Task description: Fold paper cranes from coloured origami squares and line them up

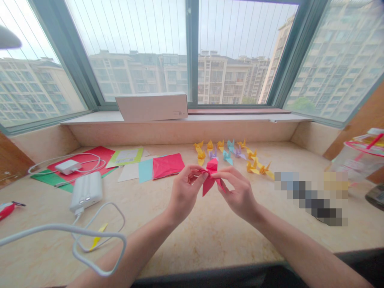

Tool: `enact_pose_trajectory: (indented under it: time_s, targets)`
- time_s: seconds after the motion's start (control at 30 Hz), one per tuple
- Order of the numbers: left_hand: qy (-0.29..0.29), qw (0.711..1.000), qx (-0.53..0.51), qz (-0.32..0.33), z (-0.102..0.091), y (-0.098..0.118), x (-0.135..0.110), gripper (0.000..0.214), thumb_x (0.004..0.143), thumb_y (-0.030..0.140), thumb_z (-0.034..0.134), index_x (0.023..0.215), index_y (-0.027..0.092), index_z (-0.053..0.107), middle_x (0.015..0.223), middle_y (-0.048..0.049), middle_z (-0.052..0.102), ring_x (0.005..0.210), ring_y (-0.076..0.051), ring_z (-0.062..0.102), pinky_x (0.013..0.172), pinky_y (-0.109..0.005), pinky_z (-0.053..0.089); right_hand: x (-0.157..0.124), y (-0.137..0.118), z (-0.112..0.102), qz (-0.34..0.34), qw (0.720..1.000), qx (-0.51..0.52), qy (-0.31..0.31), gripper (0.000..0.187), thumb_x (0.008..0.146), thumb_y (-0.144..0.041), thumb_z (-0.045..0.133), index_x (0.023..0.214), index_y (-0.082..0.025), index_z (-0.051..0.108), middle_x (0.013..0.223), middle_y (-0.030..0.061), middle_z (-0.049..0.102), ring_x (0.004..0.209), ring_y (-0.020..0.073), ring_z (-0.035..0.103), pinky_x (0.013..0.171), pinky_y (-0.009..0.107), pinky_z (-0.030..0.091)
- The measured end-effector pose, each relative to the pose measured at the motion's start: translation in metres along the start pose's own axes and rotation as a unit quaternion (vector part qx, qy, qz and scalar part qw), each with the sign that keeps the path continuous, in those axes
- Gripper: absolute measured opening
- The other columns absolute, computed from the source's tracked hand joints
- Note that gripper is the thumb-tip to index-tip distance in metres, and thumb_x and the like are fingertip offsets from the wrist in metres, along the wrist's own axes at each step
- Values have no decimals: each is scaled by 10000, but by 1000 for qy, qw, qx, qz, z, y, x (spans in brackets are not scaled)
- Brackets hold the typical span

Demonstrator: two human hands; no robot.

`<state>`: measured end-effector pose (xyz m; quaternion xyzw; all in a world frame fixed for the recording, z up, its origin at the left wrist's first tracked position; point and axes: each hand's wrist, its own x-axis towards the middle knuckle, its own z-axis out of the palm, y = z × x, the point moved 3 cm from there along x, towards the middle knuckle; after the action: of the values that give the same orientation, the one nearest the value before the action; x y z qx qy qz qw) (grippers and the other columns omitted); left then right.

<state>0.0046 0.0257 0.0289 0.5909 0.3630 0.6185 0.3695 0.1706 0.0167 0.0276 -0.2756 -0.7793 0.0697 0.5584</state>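
Between my two hands, above the counter, is a partly folded piece of red origami paper (209, 185) with pointed flaps. My left hand (186, 190) pinches its left side between thumb and fingers. On the other side my right hand (237, 191) grips a flap, fingers bent around the edge. Just beyond the hands stand several folded paper cranes (228, 157) in yellow, purple and light blue. Left of them lies a stack of red paper (168, 165), with a light blue sheet (145, 171) partly under it.
A white power bank (87, 192) with looping cables lies left, near a white charger plug (68, 167) on red and green sheets. A long white box (152, 107) stands on the window ledge. At right are a plastic cup (357, 160) and a blurred-out object (312, 200).
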Motion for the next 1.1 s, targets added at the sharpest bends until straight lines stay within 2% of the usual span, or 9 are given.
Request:
enact_pose_trajectory:
  time_s: [0.33, 0.73, 0.97, 1.1]
  targets:
    - [16, 1000, -23, 8, -2, 2, 2, 239, 817, 307, 746, 985, 195, 618, 712, 11, 713, 655, -136, 676, 640, -247, 543, -1, 1, -1, 39, 998, 20, 38, 224, 923, -153, 597, 1067, -281, 710, 981, 53, 705, 915, 219, 680, 805, 377, 570]
    - [11, 999, -28, 18, -1, 6, 1, 202, 844, 254, 713, 1023, 193, 641, 784, -6, 713, 750, -144, 675, 718, -262, 525, -1, 9, 1, 126, 984, 103, 67, 155, 899, -166, 646, 985, -269, 725, 976, 42, 689, 952, 213, 657, 858, 379, 534]
    - [-4, 998, -46, -31, -1, 7, 1, 175, 851, 234, 695, 1013, 176, 669, 739, 6, 701, 674, -114, 628, 680, -241, 504, -1, 13, 4, 191, 962, 187, 59, 126, 889, -204, 665, 984, -259, 726, 1008, 43, 722, 982, 222, 688, 926, 408, 524]
    - [-16, 997, -41, -60, -1, 8, 2, 157, 851, 228, 689, 994, 164, 700, 705, 14, 683, 652, -107, 607, 672, -238, 498, -2, 16, 6, 231, 944, 226, 60, 106, 893, -259, 672, 989, -246, 715, 992, 43, 748, 954, 205, 700, 908, 377, 539]
